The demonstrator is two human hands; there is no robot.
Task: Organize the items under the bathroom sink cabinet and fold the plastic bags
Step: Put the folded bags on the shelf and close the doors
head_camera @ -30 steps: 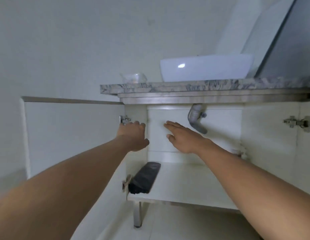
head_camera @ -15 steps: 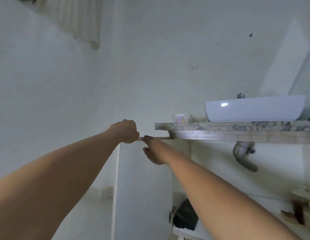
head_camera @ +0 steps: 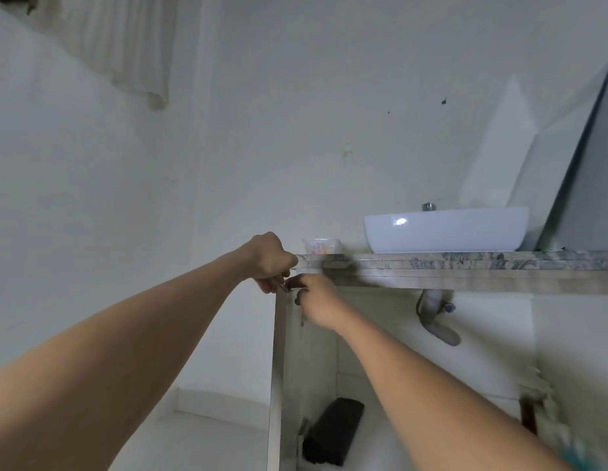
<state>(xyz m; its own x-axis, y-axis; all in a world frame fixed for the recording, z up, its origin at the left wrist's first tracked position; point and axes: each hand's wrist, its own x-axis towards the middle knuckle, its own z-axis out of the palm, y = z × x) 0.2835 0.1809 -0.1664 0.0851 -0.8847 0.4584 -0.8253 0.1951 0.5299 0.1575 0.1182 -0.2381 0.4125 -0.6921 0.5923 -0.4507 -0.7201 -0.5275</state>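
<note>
Change: both hands are off the cabinet's inside and on the cabinet door (head_camera: pixel 278 368), which now shows edge-on.
Left hand (head_camera: pixel 272 260): fingers curled over the door's top corner, gripping it.
Right hand (head_camera: pixel 316 300): fingers curled on the top edge from the inner side.
Black bundle (head_camera: pixel 333 431): lies on the cabinet floor, just inside the door, untouched.
Against a second ago: the hands reached toward the back panel and the door stood wide open.
Meaning: probably door handling, while sorting and bag folding remain undone.
Above: basin (head_camera: pixel 445 229) on the bench (head_camera: pixel 466 263).

low head view facing cabinet (head_camera: pixel 313 362)
</note>
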